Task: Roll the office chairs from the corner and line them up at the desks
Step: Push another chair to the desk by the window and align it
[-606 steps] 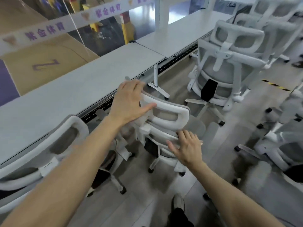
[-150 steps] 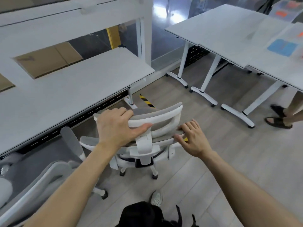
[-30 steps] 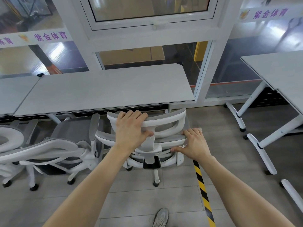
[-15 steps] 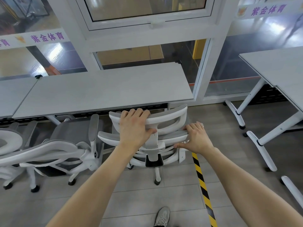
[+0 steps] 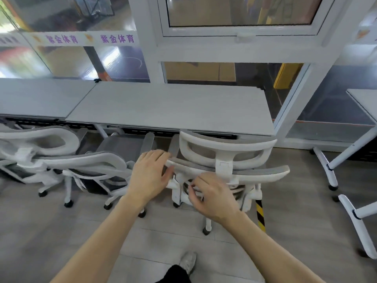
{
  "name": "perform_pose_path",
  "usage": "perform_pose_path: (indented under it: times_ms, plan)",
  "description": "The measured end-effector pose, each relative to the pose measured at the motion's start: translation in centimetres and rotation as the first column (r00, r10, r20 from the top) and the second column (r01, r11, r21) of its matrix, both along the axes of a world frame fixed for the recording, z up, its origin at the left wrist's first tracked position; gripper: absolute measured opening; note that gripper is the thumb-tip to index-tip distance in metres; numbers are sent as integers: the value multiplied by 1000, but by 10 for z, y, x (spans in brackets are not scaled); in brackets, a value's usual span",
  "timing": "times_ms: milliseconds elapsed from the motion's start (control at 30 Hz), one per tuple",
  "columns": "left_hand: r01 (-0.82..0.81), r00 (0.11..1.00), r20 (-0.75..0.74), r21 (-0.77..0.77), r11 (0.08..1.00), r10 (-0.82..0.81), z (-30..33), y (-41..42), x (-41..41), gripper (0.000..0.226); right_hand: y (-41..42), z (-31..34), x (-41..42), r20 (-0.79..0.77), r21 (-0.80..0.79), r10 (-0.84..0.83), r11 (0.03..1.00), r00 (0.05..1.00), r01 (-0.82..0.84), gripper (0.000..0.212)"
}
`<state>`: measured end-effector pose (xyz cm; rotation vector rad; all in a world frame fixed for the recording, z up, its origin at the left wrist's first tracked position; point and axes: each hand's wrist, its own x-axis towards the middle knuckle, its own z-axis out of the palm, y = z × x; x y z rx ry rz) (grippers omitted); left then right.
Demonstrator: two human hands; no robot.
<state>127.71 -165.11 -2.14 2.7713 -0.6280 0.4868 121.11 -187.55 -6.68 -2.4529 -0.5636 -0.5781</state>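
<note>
A white office chair with grey mesh (image 5: 224, 144) stands pushed in at the right end of the long grey desk (image 5: 169, 107), its back towards me. My left hand (image 5: 151, 174) hovers with relaxed fingers at the left end of the chair's backrest, holding nothing. My right hand (image 5: 212, 195) is in front of the lower back frame with loosely curled fingers and is blurred. It holds nothing that I can see. Two more white chairs, one (image 5: 98, 160) beside this chair and one (image 5: 40, 137) at the far left, sit at the desk.
Behind the desk runs a glass wall with white frames. Another desk (image 5: 365, 103) with white wheeled legs (image 5: 326, 166) stands at the right. A yellow-black tape strip (image 5: 260, 213) lies on the floor by the chair. My shoe (image 5: 188, 260) is at the bottom.
Both hands have come off the chair's headrest and backrest and drawn back towards me. The chair now sits closer in under the desk.
</note>
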Motion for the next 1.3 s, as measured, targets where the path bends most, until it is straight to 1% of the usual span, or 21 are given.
perform_pose_path:
  times_ms: [100, 167, 233, 300, 367, 467, 533, 567, 633, 700, 900, 1133, 1300]
  plan:
    - [-40, 991, -122, 106, 994, 53, -17, 45, 22, 25, 50, 2, 28, -171, -105, 22, 994, 985, -41, 20]
    - [-66, 982, -162, 160, 985, 92, -32, 76, 44, 22, 77, -2, 54, -215, -170, 22, 984, 976, -60, 23]
    - [-84, 976, -178, 217, 973, 124, -46, 111, 75, 25, 105, -8, 89, -240, -232, -9, 971, 971, -48, 28]
    - [-93, 968, -202, 267, 959, 150, -57, 145, 109, 30, 129, -13, 125, -275, -304, -72, 953, 959, -16, 32]
    - [-117, 963, -191, 345, 931, 191, -70, 165, 133, 34, 136, -18, 146, -335, -377, -150, 926, 930, 14, 36]
    - [-157, 935, -224, 436, 886, 276, -99, 214, 173, 42, 157, -32, 177, -432, -528, -331, 847, 839, 62, 45]
    - [-153, 905, -273, 508, 848, 326, -114, 239, 190, 45, 163, -42, 184, -478, -577, -429, 811, 766, 95, 38]
    - [-133, 888, -310, 532, 836, 338, -118, 248, 195, 43, 164, -46, 184, -484, -598, -464, 794, 741, 107, 33]
    - [-88, 858, -375, 566, 820, 350, -122, 255, 199, 33, 163, -52, 182, -461, -643, -505, 757, 730, 117, 28]
    - [-55, 859, -381, 595, 802, 342, -124, 257, 199, 28, 162, -54, 181, -451, -667, -523, 736, 724, 115, 30]
    - [-32, 871, -365, 625, 780, 328, -129, 254, 195, 28, 165, -50, 179, -462, -667, -550, 732, 695, 136, 32]
    - [-41, 869, -363, 626, 779, 337, -131, 255, 196, 30, 164, -50, 175, -454, -661, -560, 733, 693, 160, 32]
    - [-47, 883, -344, 613, 789, 320, -134, 257, 194, 31, 161, -52, 172, -438, -664, -563, 728, 701, 169, 29]
